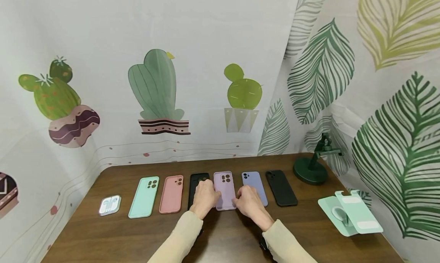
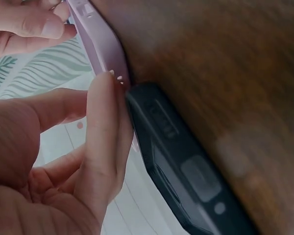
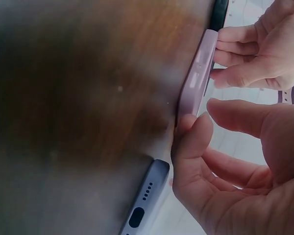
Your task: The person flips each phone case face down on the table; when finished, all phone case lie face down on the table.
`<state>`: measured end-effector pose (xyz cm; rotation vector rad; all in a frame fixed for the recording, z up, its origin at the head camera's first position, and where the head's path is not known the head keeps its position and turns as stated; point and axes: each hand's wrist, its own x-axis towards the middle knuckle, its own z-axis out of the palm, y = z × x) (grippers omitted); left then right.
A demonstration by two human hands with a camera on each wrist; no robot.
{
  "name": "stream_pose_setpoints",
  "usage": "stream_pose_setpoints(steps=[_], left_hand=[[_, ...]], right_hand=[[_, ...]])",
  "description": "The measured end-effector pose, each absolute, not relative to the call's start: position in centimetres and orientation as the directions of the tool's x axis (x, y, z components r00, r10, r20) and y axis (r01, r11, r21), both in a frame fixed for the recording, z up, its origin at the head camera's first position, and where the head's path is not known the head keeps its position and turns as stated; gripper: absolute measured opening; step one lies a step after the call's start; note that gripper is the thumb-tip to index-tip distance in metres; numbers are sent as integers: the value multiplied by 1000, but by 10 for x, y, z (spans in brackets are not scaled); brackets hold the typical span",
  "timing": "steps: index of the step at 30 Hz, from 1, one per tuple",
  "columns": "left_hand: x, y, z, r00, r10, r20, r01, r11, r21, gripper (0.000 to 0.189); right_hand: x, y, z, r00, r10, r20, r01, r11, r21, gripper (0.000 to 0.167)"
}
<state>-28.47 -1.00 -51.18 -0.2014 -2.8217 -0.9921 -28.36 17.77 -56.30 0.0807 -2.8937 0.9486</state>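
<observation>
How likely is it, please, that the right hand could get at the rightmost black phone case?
Probably yes: only the flat blue case lies between the right hand and the rightmost black case, and nothing covers it.

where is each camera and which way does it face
Head: on the head, facing forward and down over the table; sleeves, left fingers, right fingers show.
Left wrist: worn there, facing the purple case and a black case; left fingers near, right fingers upper left.
Right wrist: worn there, facing the purple case and blue case; right fingers near, left fingers upper right.
Both wrist views share the purple case.
</observation>
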Motion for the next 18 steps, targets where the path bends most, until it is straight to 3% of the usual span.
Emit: stream_pose_setpoints(steps=[2,6,10,14,18], left_hand=[[-288,-10,-515,-981,83,178,177,764,621,38],[-314,-11,-555,-978,95,186,189,783,593,29],[-328,-9,-571,-987,84,139,148,825,546,36],[-329,-8,-573,-990,80,117,131,834,537,29],[-326,-6,-568,-992,71,105,118,820,560,22]], right_hand=[[-283,177,-563,-994,-27,107,-85,804,-589,33],[-284,176,-564,-994,-40,98,-91,804,-587,43],[-283,176,-560,-994,-41,100,-90,819,-566,35],[-276,172,-549,-991,-37,125,-100,830,-548,23],[-275,171,-546,-989,-47,138,-115,835,-538,25]])
